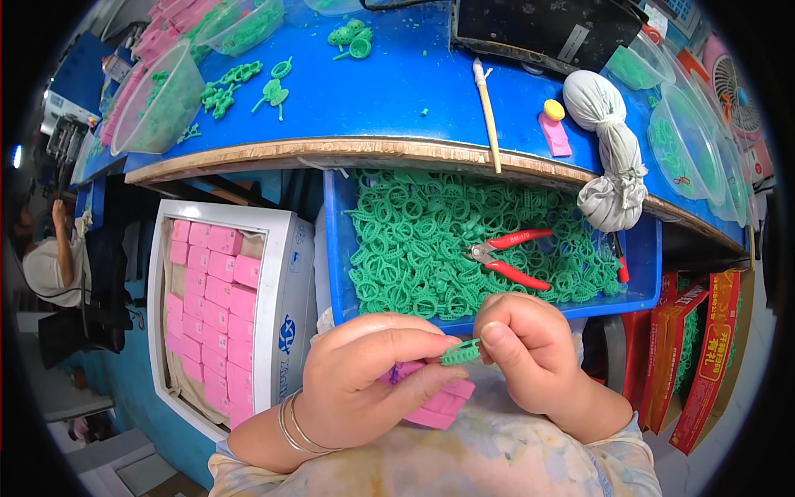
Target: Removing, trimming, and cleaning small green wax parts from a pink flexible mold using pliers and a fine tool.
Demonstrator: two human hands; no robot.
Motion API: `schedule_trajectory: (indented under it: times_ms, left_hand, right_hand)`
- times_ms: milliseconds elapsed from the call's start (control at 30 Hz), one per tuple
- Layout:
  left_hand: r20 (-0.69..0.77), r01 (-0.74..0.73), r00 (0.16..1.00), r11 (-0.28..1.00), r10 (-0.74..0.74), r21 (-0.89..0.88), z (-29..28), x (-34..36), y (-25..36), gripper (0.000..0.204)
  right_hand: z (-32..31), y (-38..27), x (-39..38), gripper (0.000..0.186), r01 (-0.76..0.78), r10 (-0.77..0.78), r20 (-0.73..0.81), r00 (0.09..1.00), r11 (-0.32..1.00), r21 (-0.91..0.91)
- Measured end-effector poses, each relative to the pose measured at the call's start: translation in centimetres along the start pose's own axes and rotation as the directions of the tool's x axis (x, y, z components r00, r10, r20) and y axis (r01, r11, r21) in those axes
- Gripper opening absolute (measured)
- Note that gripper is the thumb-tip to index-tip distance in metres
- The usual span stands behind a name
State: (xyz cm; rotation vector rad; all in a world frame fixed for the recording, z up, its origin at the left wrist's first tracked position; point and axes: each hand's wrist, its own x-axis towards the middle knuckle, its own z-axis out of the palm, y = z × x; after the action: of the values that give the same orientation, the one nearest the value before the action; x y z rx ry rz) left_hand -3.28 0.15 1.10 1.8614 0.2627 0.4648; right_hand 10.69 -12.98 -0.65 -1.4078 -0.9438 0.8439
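In front of my body, my left hand (364, 373) is closed, with a green openwork ring (460, 353) at its thumb and forefinger. A pink block (443, 404) lies under those fingers; a bit of purple shows beside it. My right hand (534, 352) is closed in a pinch at the ring's right end, its fingertips partly hidden. Just beyond both hands is a blue tray (344, 248) heaped with green rings (414, 240). Red-handled cutters (513, 253) lie open on the heap.
The blue bench (356, 99) has a wooden front edge above the tray. On it are a wooden-handled tool (487, 116), a tied cloth bundle (609, 149) and clear bowls (161, 103). A white box (281, 306) of pink blocks stands left; red cartons (704, 356) stand right. Another person (54, 265) sits far left.
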Motion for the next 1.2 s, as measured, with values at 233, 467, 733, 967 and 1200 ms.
schedule_trajectory:
  times_ms: [233, 467, 733, 967, 1200]
  left_hand:
    - [0.019, -0.009, 1.000, 1.000, 0.009, -0.013, -0.1, 0.0, -0.1, 0.021]
    - [-0.018, 0.142, 0.989, 0.988, -0.144, -0.062, 0.0, -0.5, -0.2, 0.018]
    - [-0.064, 0.270, 0.939, 0.839, -0.338, -0.473, 1.0, -0.3, 0.0, 0.030]
    - [-0.077, 0.128, 0.986, 0.966, -0.148, -0.226, 0.8, 0.1, -0.9, 0.033]
    - [-0.103, -0.054, 0.994, 0.980, 0.035, -0.192, 1.1, 0.5, -1.3, 0.021]
  right_hand:
    - [0.0, 0.0, 0.0, 0.015, 0.023, -0.023, -0.003, 1.000, 1.000, -0.003]
    - [0.1, 0.1, -0.2, 0.013, 0.027, -0.025, -0.029, 0.999, 0.998, 0.049]
    - [0.1, 0.1, -0.3, 0.013, 0.003, -0.001, -0.046, 0.999, 0.999, 0.052]
    - [-0.4, 1.2, 0.2, 0.016, 0.152, -0.154, -0.027, 0.988, 0.987, -0.048]
    - [1.2, 3.5, -1.0, 0.044, -0.385, 0.145, 0.469, 0.871, 0.794, 0.470]
